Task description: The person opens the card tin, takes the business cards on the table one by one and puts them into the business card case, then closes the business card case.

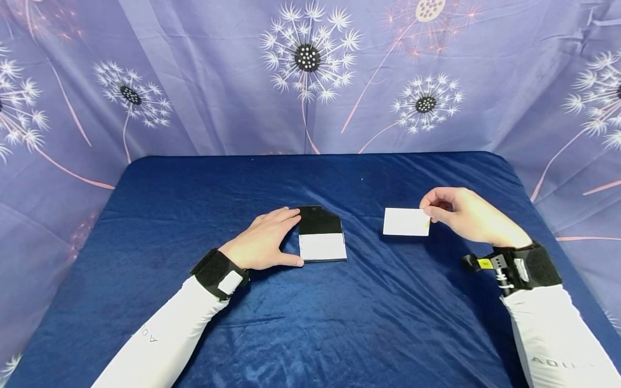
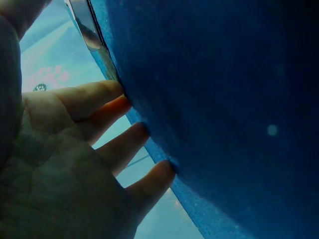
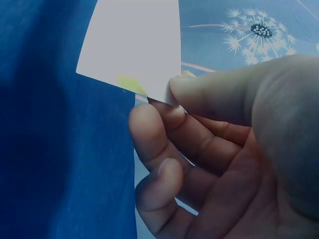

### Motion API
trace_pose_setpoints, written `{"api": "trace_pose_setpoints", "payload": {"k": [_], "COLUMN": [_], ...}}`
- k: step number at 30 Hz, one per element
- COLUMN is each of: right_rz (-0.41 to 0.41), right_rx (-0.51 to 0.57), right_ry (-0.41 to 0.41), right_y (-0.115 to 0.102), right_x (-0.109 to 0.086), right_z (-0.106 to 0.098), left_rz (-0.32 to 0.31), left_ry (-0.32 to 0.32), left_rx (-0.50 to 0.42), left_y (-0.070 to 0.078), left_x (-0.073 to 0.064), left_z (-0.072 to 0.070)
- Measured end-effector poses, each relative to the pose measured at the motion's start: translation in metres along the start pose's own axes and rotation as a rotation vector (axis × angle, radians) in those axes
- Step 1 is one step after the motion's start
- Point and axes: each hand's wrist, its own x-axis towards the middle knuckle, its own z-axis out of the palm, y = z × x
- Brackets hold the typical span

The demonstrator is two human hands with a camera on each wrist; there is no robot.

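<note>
A flat card case [image 1: 322, 233] lies on the blue cloth, its far part black and its near part bright white. My left hand [image 1: 264, 237] rests along its left side, index fingertip at the far left edge and thumb at the near left corner. In the left wrist view a shiny metallic edge of the case [image 2: 83, 22] shows beyond the fairly straight fingers [image 2: 97, 97]. To the right, my right hand [image 1: 461, 215] pinches a white card [image 1: 405, 222] by its right end, between thumb and fingers. A small yellow patch [image 3: 130, 84] marks the card in the right wrist view.
Dark blue velvety cloth [image 1: 291, 323] covers the table, with soft wrinkles right of the case. Behind the table's far edge hangs a lilac curtain [image 1: 218, 81] with dandelion prints. Black straps [image 1: 529, 269] with small devices sit on both wrists, over white sleeves.
</note>
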Motion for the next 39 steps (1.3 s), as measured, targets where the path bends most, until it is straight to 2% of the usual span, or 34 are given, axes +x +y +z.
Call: {"api": "trace_pose_setpoints", "payload": {"k": [6, 11, 18, 26, 39], "right_rz": [0.043, 0.011, 0.035, -0.018, -0.053], "right_rx": [0.041, 0.046, 0.088, 0.1, 0.132], "right_ry": [0.01, 0.015, 0.026, 0.025, -0.019], "right_y": [-0.014, -0.024, -0.037, -0.046, -0.063], "right_x": [0.013, 0.026, 0.042, 0.059, 0.085], "right_z": [0.004, 0.007, 0.015, 0.026, 0.053], "left_rz": [-0.004, -0.004, 0.005, 0.005, -0.005], "left_ry": [-0.002, -0.002, -0.004, -0.008, -0.013], "left_rx": [-0.003, -0.002, 0.005, 0.003, 0.007], "left_y": [0.0, -0.001, -0.001, -0.001, -0.002], "left_x": [-0.001, -0.001, 0.001, 0.002, 0.002], "left_z": [-0.001, -0.001, -0.002, -0.002, -0.001]}}
